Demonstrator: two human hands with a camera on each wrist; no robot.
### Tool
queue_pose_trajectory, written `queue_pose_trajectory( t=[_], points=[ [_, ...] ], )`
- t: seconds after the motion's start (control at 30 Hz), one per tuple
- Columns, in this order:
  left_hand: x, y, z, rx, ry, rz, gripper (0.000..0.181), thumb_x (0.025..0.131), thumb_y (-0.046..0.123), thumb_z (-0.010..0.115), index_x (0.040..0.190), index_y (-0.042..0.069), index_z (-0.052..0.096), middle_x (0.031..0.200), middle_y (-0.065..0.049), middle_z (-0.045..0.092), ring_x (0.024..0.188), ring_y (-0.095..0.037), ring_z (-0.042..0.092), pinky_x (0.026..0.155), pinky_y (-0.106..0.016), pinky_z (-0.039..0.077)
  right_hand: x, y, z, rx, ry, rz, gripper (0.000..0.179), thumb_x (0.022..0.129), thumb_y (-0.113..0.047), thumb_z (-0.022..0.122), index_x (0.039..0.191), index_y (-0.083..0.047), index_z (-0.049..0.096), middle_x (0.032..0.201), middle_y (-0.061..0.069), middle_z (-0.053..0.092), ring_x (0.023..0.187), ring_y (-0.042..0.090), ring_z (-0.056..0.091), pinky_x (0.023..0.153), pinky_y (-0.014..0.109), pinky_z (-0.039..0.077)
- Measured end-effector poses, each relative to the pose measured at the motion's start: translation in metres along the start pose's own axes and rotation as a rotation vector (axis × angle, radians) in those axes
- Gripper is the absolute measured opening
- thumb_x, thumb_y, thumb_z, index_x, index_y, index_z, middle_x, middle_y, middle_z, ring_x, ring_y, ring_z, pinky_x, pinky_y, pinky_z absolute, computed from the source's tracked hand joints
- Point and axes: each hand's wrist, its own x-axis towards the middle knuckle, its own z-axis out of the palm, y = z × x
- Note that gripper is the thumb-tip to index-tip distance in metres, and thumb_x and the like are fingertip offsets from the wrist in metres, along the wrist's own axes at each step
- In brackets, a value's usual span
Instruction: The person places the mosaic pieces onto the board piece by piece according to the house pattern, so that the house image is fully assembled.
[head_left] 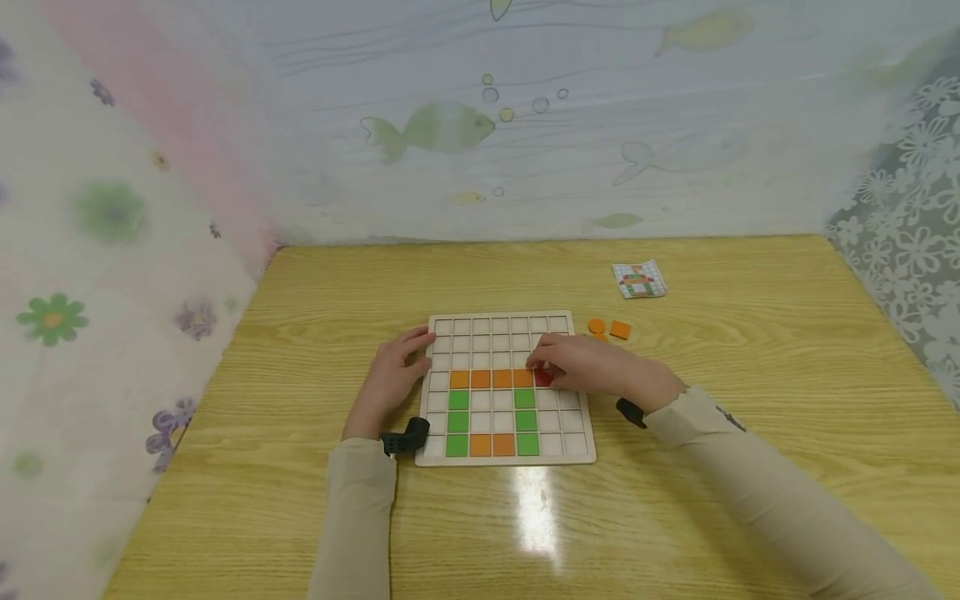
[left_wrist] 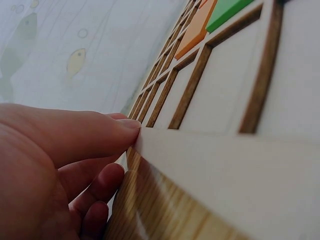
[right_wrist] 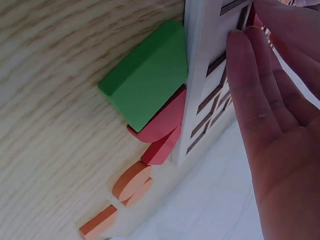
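A white wooden grid board (head_left: 589, 454) lies on the table. In its cells sit a row of orange tiles (head_left: 480, 379), two columns of green tiles (head_left: 458, 422) and two more orange tiles low down. My right hand (head_left: 592, 364) pinches a red tile (head_left: 543, 379) at the right end of the upper orange row, its fingertips down at the cell. Part of this tile is covered by the fingers. On the board's left edge rests my left hand (head_left: 390, 375), with thumb and forefinger touching the rim; the left wrist view shows its thumb tip (left_wrist: 131, 125) on the edge.
Against the board's right side lie a green piece (right_wrist: 150, 75) and red pieces (right_wrist: 164, 117), mostly behind the right hand in the head view. Orange rounds (head_left: 596, 326) and an orange square (head_left: 620, 330) lie farther back. A printed pattern card (head_left: 639, 279) is near the wall.
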Motion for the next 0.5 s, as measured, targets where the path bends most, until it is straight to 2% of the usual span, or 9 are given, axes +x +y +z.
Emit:
queue_pose_trajectory(
  t=[0.3,0.5],
  points=[
    [-0.0004,0.002,-0.0004,-0.005,-0.002,-0.001,0.04,0.09,0.016,0.053,0.13,0.015,0.048,0.14,0.003,0.035,0.128,-0.027,0.024,0.101,-0.045,0.024,-0.0016,0.001,-0.0002,0.035,0.005,0.015,0.032,0.082,-0.008,0.063,0.114,-0.012,0.059,0.097,-0.003,0.053,0.08,0.008,0.049,0.069,0.022,0.044],
    [-0.0009,0.0009,0.0002,0.0,-0.002,-0.015,0.041,0.09,0.017,0.052,0.131,0.016,0.048,0.14,0.003,0.034,0.127,-0.027,0.025,0.101,-0.045,0.024,-0.0033,0.0025,-0.0013,0.056,0.011,0.04,0.029,0.083,-0.011,0.061,0.112,-0.014,0.06,0.098,-0.003,0.053,0.081,0.009,0.052,0.068,0.022,0.044]
  ],
)
